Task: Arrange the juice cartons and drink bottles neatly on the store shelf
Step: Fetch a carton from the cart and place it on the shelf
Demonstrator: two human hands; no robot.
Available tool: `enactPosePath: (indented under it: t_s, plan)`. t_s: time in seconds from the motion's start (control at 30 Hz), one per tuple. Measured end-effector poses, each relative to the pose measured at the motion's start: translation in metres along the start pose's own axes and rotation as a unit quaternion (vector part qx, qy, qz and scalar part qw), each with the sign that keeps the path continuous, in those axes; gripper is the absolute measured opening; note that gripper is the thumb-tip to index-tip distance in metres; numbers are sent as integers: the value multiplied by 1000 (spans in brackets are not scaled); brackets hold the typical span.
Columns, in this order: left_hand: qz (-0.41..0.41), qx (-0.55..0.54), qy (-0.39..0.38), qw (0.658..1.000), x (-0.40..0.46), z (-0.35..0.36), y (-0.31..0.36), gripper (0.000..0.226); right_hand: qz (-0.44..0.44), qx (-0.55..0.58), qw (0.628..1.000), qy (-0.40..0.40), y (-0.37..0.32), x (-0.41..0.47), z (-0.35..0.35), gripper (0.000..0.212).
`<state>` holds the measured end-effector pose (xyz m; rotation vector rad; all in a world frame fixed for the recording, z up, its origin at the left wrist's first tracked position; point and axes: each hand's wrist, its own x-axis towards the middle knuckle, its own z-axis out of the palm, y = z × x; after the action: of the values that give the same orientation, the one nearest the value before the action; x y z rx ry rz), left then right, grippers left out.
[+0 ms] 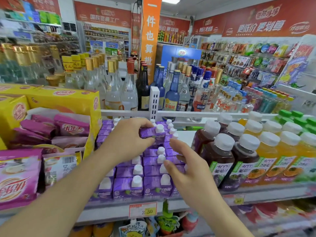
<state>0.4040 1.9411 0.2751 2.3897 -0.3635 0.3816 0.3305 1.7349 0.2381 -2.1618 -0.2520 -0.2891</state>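
Both forearms reach in from the lower edge toward the shelf (188, 196). My left hand (127, 140) grips one purple juice carton (152, 133) with curled fingers and thumb, holding it raised and tilted above the block of matching purple cartons (136, 178), its white cap (159, 128) pointing up and to the right. My right hand (189, 170) hovers just beside it with fingers spread and relaxed, holding nothing; whether its fingertips touch the carton tops beneath I cannot tell. The cartons stand in tight rows running from the front edge of the shelf to the white rail (188, 114) at the back, caps up. To their right stand dark grape juice bottles (220, 158) with white caps, then orange juice bottles (280, 151), then green-capped bottles (297, 116) at the far right. To the left of the cartons a yellow display box (68, 100) holds pink sachets (71, 127), with larger pink bags (17, 177) just in front. A price tag (142, 209) reading 2.50 hangs on the shelf's front strip below the cartons. Behind the rail stand clear, blue and dark liquor bottles (143, 89), and an orange banner (151, 38) hangs beyond them.
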Motion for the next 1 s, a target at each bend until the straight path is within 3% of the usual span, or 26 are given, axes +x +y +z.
enactPosePath:
  t_s: [0.33, 0.57, 0.83, 1.0]
  plan:
    - [-29, 64, -79, 994, 29, 29, -22, 37, 20, -23, 999, -22, 17, 7, 0, 55]
    - [-10, 170, -145, 975, 27, 25, -19, 46, 36, 0, 999, -19, 15, 7, -1, 52]
    - [60, 64, -92, 992, 23, 33, -12, 33, -24, -19, 999, -11, 4, -1, -13, 46]
    - [96, 38, -108, 989, 43, 53, 3, 30, -103, -8, 994, 40, -16, -16, -38, 38]
